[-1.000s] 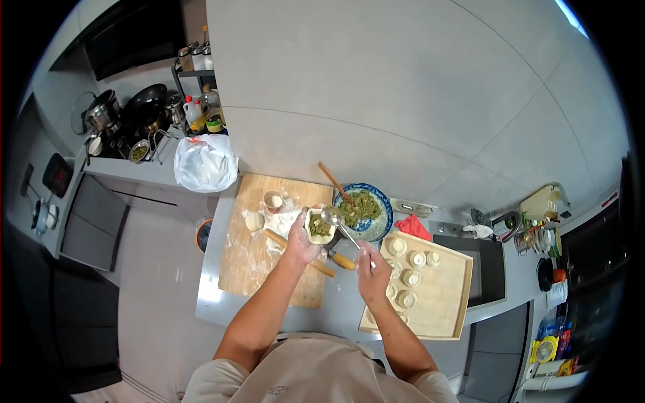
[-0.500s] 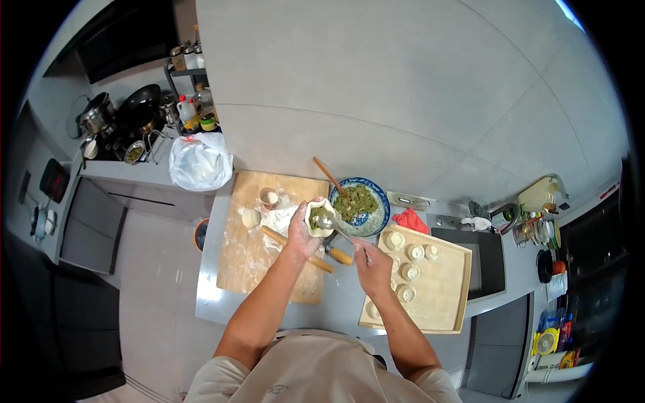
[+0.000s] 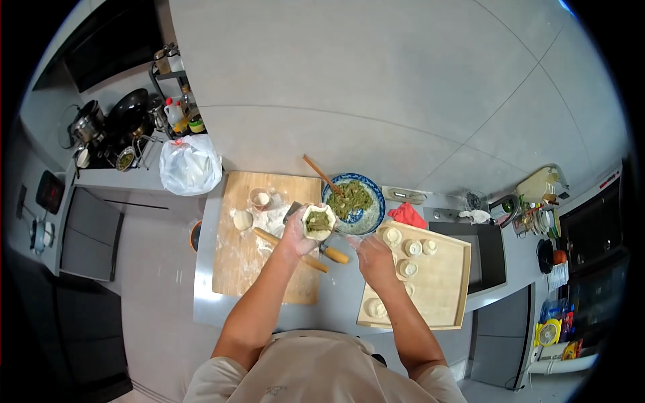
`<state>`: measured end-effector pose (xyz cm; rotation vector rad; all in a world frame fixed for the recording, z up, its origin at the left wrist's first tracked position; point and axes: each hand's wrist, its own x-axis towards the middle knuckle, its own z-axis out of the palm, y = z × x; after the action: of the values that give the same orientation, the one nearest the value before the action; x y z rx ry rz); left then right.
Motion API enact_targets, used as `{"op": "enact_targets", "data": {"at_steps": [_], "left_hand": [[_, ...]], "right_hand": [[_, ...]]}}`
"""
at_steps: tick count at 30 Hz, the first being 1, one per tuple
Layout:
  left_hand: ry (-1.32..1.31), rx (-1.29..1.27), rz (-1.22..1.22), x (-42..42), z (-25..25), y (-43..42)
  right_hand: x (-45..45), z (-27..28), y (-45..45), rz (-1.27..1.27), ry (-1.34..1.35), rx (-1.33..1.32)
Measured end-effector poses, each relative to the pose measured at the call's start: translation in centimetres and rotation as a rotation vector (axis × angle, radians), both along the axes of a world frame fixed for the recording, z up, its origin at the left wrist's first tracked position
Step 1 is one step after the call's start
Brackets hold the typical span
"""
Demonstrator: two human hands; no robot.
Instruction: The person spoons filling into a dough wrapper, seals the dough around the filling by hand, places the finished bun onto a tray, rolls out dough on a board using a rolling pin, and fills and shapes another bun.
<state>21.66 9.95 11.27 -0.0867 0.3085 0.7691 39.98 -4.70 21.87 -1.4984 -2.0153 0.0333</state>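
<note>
Left hand (image 3: 295, 240), cupped and partly open, has the dough wrapper (image 3: 330, 219) cradled against its fingers, mouth up, right between the board and the bowl. And there's the change: green filling (image 3: 317, 221) has come into plain view inside, with no spoon bowl over it now, so we've got a loaded wrapper with its edge unclosed. Right hand (image 3: 373, 255) hangs just beside it, palm down, fingers bent towards the wrapper; whether it grips anything, I can't tell from here. Just beyond, the blue-patterned bowl (image 3: 377, 191) carries more green mix (image 3: 348, 198), a wooden utensil (image 3: 318, 171) leaning out over its rim. Over to the left, it's the floury board (image 3: 230, 201), with a small cup (image 3: 259, 198), a flat dough round (image 3: 242, 219) and a rolling pin (image 3: 267, 236) lying aslant, while a wooden handle (image 3: 335, 254) pokes out near the left wrist (whatever it belongs to is mostly hidden). Across on the right, the tray (image 3: 440, 289) sits on the tabletop (image 3: 339, 295), pale dough pieces (image 3: 392, 236) gathered towards its left side, and a red cloth (image 3: 406, 215) is bunched just behind it.
</note>
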Motion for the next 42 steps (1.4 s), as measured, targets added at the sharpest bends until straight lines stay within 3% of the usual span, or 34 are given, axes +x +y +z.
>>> {"op": "enact_targets", "data": {"at_steps": [10, 14, 20, 31, 35, 42], "left_hand": [[0.060, -0.053, 0.134, 2.1, 1.0, 0.5], [0.084, -0.012, 0.195, 3.0, -1.8, 1.0], [0.195, -0.029, 0.276, 3.0, -8.6, 1.1], [0.443, -0.063, 0.215, 3.8, -10.8, 4.3], [0.506, -0.091, 0.196, 4.2, -11.0, 5.6], [0.642, -0.108, 0.108, 4.8, -10.6, 7.6]], "right_hand": [[-0.1, 0.0, 0.7, -0.147, 0.078, 0.107], [1.0, -2.4, 1.1, -0.156, 0.110, 0.010], [2.8, -6.4, 2.1, -0.388, 0.137, -0.075], [2.4, -14.1, 9.1, -0.373, 0.057, -0.149], [2.2, -15.2, 10.3, -0.318, -0.072, -0.182], [-0.8, -12.8, 8.7, -0.250, -0.066, -0.292]]}}
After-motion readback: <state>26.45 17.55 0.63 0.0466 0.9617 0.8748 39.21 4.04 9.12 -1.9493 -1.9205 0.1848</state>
